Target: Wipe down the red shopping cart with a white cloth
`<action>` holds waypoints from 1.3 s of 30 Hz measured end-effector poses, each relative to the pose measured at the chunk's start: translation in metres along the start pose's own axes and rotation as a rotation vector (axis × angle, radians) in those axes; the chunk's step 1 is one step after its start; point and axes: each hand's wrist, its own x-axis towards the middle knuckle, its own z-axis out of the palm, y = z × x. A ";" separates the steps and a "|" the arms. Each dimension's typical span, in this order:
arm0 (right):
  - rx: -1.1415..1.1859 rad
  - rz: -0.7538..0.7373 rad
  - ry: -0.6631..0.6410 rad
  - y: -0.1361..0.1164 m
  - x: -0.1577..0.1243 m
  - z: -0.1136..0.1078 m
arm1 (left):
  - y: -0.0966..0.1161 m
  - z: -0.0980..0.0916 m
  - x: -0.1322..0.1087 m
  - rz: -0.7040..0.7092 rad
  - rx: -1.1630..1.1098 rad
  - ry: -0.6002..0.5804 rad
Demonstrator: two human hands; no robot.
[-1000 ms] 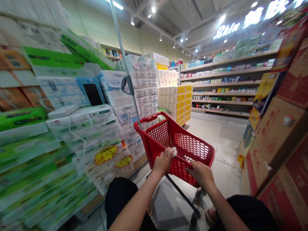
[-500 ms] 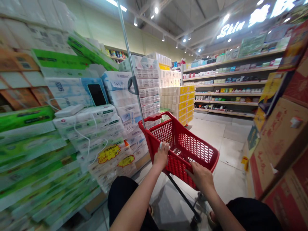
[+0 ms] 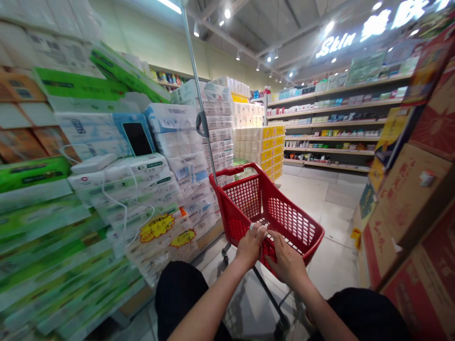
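Observation:
In front of me a red plastic shopping cart (image 3: pixel 295 227) stands tilted in the view, its perforated basket bare inside where I can see in. My left hand (image 3: pixel 250 245) is closed at the near rim, with a small white piece (image 3: pixel 261 227), perhaps tissue or cloth, showing at its fingers. Close beside it, my right hand (image 3: pixel 287 259) bends over the same rim, thumb on the outer wall and fingers reaching over the top. The fingertips of both hands nearly meet. A metal pole (image 3: pixel 194 61) with a grey grip rises from the cart's handle end.
Stacked tissue packs (image 3: pixel 185 151) line the left side, with a phone (image 3: pixel 137 139) and a white cabled device (image 3: pixel 94 163) on them. Cardboard boxes (image 3: pixel 408 189) are piled at right. Product shelves (image 3: pixel 330 113) stand behind. Tiled floor (image 3: pixel 313 182) runs between. My knees flank the cart.
My left hand has slid right along the rim with the white piece, and my right hand has shifted left, so they are now close together. The cart has turned slightly.

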 end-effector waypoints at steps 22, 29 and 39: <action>-0.206 -0.020 -0.249 0.021 0.024 0.012 | 0.029 0.025 -0.032 0.005 0.034 0.058; -0.194 0.036 -0.270 -0.019 0.015 0.019 | -0.017 0.000 -0.049 0.160 0.041 -0.028; -0.267 -0.005 -0.397 -0.051 0.009 0.006 | -0.060 -0.028 -0.029 0.023 -0.009 -0.039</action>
